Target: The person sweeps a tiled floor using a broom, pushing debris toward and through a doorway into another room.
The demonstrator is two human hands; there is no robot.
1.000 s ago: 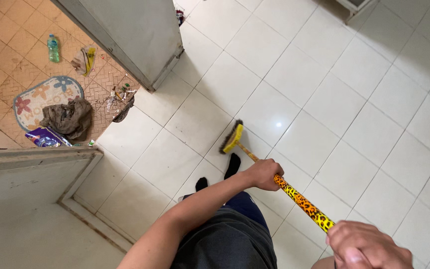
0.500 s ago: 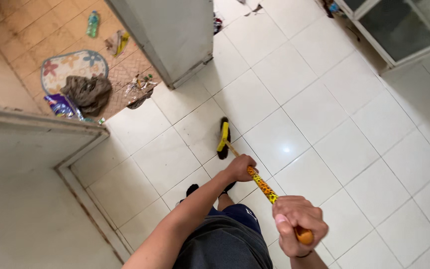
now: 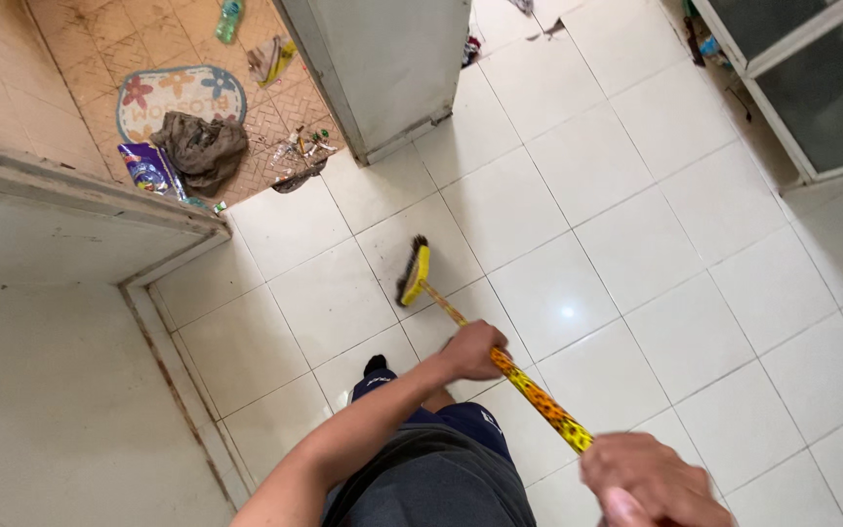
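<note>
Broom (image 3: pixel 414 276) head has swung leftward over white tiles (image 3: pixel 636 244); left hand (image 3: pixel 472 350) and seemingly right hand (image 3: pixel 651 478) grip its handle.

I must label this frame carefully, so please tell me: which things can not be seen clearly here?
- Right hand: blurred, cut by the bottom edge, head view.
- Broom handle's top end: hidden inside that hand.
- Litter pile by the doorway: pieces too small to identify.

Glossy white tiled floor (image 3: pixel 636 244)
</note>
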